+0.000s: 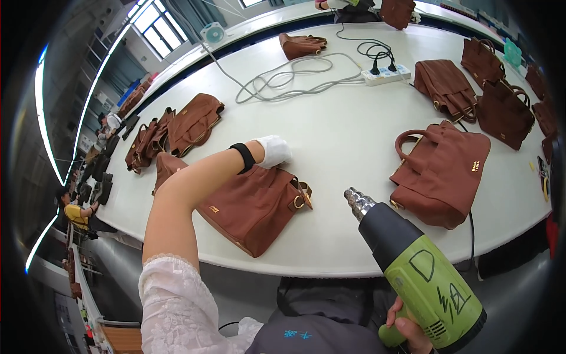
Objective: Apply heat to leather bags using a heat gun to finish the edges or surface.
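My right hand (410, 330) is wrapped round the handle of a green and black heat gun (421, 274), whose metal nozzle points up and to the left. A reddish-brown leather handbag (250, 206) lies on its side on the white table (339, 236), with its base toward me. My left arm reaches across this bag. Over the bag's far edge is my left hand (274, 151) in a white glove, with its fingers not clearly showing. To the right, near the heat gun, another brown handbag (445, 174) has its handle up.
More brown handbags lie at the left (194, 124), at the far edge (302, 45) and at the right (445, 82). A white power strip (386, 75) with plugs and a looped grey cable (283, 79) lies farther back. Other people work at the far and left sides.
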`<act>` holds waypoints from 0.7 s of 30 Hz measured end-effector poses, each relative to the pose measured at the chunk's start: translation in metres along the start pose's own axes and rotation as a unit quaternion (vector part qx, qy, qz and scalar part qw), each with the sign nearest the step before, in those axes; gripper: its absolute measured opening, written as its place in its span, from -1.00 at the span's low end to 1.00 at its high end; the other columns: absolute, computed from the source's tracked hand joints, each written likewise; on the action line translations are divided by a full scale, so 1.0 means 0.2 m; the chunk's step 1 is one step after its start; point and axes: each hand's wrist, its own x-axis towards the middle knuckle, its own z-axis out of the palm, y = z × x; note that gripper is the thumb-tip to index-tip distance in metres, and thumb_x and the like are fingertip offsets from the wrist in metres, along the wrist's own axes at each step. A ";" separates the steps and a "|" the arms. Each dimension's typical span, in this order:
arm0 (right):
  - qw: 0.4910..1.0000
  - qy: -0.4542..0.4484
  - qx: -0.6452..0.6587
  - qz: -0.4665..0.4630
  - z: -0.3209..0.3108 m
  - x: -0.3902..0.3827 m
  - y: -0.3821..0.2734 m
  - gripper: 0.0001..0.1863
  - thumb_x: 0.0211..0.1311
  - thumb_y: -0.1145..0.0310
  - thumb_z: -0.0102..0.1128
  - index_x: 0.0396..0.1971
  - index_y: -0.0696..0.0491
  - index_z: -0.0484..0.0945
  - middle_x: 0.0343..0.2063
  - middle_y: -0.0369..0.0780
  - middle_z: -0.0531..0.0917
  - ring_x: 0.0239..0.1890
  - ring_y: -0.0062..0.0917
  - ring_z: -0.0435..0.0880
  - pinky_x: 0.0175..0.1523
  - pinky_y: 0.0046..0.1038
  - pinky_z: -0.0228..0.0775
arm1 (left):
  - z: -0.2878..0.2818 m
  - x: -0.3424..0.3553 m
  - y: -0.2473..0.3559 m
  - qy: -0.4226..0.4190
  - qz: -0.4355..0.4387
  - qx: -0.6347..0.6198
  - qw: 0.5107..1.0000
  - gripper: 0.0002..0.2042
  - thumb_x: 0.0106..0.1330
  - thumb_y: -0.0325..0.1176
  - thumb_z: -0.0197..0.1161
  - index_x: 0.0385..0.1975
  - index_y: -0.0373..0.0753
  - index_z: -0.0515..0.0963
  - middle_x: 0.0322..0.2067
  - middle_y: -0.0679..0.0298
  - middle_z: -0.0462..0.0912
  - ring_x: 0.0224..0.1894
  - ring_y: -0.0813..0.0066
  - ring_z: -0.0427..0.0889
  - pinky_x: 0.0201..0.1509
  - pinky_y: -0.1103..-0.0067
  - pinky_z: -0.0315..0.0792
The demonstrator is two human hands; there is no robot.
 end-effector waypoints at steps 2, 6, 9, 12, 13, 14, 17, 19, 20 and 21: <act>0.999 -0.048 -0.025 -0.001 -0.02 0.00 0.01 -0.57 0.10 0.48 0.16 -0.01 0.15 0.31 -0.25 -0.21 0.43 -0.35 -0.52 0.44 -0.25 -0.54 0.32 | 0.02 -0.11 -0.01 0.022 -0.062 -0.028 0.997 -0.81 -0.01 -0.60 0.09 -0.39 -0.22 0.54 -0.43 0.09 0.59 -0.33 0.07 0.58 -0.23 0.36 0.47; 0.999 -0.052 0.013 -0.001 -0.04 0.01 -0.03 -0.56 0.10 0.44 0.18 0.00 0.13 0.30 -0.24 -0.22 0.42 -0.34 -0.53 0.44 -0.24 -0.54 0.32 | -0.17 -0.36 -0.01 0.149 -0.101 -0.100 0.978 -0.76 -0.03 -0.62 0.07 -0.35 -0.20 0.55 -0.44 0.09 0.57 -0.32 0.06 0.55 -0.24 0.35 0.45; 0.994 -0.082 0.061 -0.023 0.01 -0.02 -0.11 -0.51 0.08 0.46 0.15 0.04 0.16 0.26 -0.24 -0.22 0.40 -0.34 -0.53 0.43 -0.24 -0.54 0.32 | -0.39 -0.66 0.00 0.196 -0.130 0.054 0.970 -0.71 -0.02 -0.62 0.03 -0.30 -0.16 0.55 -0.48 0.14 0.51 -0.29 0.11 0.48 -0.26 0.37 0.42; 0.988 -0.117 0.078 -0.067 0.04 0.02 -0.13 -0.45 0.05 0.47 0.15 0.08 0.19 0.23 -0.24 -0.17 0.41 -0.35 -0.50 0.44 -0.27 -0.54 0.32 | -0.42 -0.84 0.02 0.263 -0.193 0.101 0.940 -0.71 -0.01 -0.60 0.04 -0.28 -0.15 0.54 -0.48 0.18 0.49 -0.31 0.16 0.48 -0.24 0.39 0.41; 0.986 -0.127 0.076 -0.072 0.05 0.03 -0.13 -0.45 0.05 0.47 0.15 0.08 0.19 0.23 -0.24 -0.17 0.41 -0.35 -0.50 0.44 -0.27 -0.54 0.32 | -0.38 -0.90 0.02 0.289 -0.216 0.101 0.927 -0.72 -0.01 -0.59 0.05 -0.28 -0.15 0.52 -0.49 0.21 0.47 -0.33 0.19 0.47 -0.24 0.41 0.40; 0.984 -0.137 0.096 -0.060 0.06 0.04 -0.12 -0.51 0.08 0.43 0.13 0.03 0.18 0.27 -0.26 -0.19 0.43 -0.34 -0.50 0.45 -0.24 -0.53 0.33 | -0.34 -0.95 0.03 0.315 -0.238 0.100 0.913 -0.72 -0.01 -0.58 0.06 -0.28 -0.16 0.51 -0.50 0.23 0.45 -0.35 0.21 0.45 -0.23 0.43 0.39; 0.979 -0.138 0.150 -0.009 0.06 0.06 -0.07 -0.67 0.15 0.32 0.07 -0.11 0.15 0.38 -0.31 -0.22 0.51 -0.28 -0.50 0.48 -0.17 -0.49 0.34 | -0.15 -1.02 0.17 0.324 -0.223 0.109 0.913 -0.79 -0.08 -0.55 0.14 -0.39 -0.19 0.45 -0.58 0.25 0.40 -0.40 0.24 0.43 -0.28 0.44 0.35; 0.978 -0.125 0.163 0.021 0.02 0.04 0.01 -0.70 0.18 0.28 0.05 -0.16 0.15 0.42 -0.33 -0.23 0.53 -0.27 -0.51 0.49 -0.14 -0.48 0.34 | 0.00 -1.04 0.32 0.288 -0.229 0.097 0.925 -0.79 -0.13 -0.53 0.20 -0.43 -0.19 0.44 -0.60 0.24 0.41 -0.40 0.22 0.43 -0.29 0.41 0.34; 0.989 -0.061 0.124 0.060 -0.04 0.01 0.07 -0.68 0.17 0.26 0.06 -0.16 0.16 0.40 -0.34 -0.22 0.50 -0.29 -0.49 0.46 -0.13 -0.49 0.31 | 0.08 -1.04 0.42 0.327 -0.242 0.049 0.912 -0.84 -0.12 -0.52 0.20 -0.52 -0.19 0.39 -0.60 0.23 0.40 -0.42 0.21 0.42 -0.31 0.41 0.33; 0.992 0.005 0.083 0.099 -0.03 0.00 0.07 -0.67 0.17 0.25 0.07 -0.16 0.16 0.39 -0.35 -0.22 0.48 -0.32 -0.48 0.44 -0.12 -0.50 0.29 | 0.17 -1.02 0.52 0.364 -0.252 0.002 0.897 -0.85 -0.10 -0.52 0.19 -0.60 -0.18 0.35 -0.61 0.23 0.40 -0.44 0.21 0.41 -0.33 0.40 0.32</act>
